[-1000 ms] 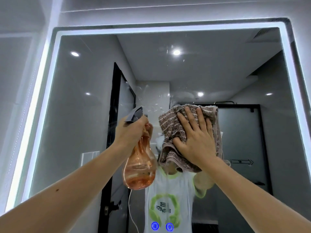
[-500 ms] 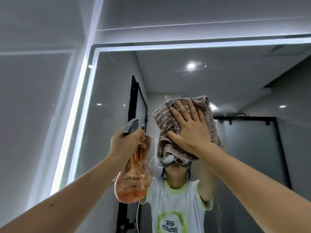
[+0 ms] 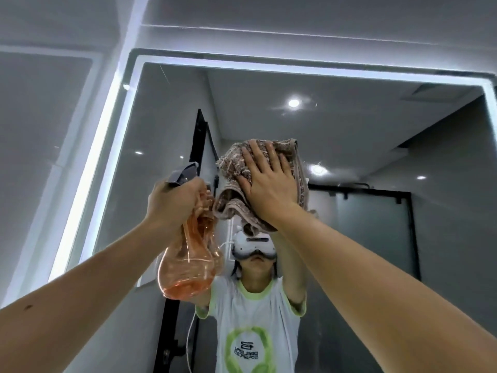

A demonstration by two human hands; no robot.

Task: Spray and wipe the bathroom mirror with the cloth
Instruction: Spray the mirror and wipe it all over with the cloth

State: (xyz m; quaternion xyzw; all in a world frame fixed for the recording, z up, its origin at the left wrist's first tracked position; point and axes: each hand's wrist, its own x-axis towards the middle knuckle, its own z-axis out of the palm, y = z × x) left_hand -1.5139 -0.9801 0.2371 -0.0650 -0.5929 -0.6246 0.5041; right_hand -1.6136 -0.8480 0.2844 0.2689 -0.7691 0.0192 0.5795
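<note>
The bathroom mirror (image 3: 376, 146) fills the wall ahead, edged by a lit white strip. My right hand (image 3: 269, 184) lies flat with fingers spread, pressing a crumpled brown cloth (image 3: 234, 162) against the glass near the middle. My left hand (image 3: 174, 200) grips the neck of a clear orange spray bottle (image 3: 188, 265) with a grey trigger head, held just left of the cloth. A little orange liquid sits in the bottle's bottom. The glass reflects a person in a white and green shirt.
Grey wall panels (image 3: 48, 130) lie left of the mirror and a grey ceiling band (image 3: 295, 17) runs above it. The reflection shows a black door frame, a dark shower door and ceiling spotlights.
My right hand has slid the cloth upward on the glass and my view has tilted up. The left hand with the bottle has kept its place beside the cloth.
</note>
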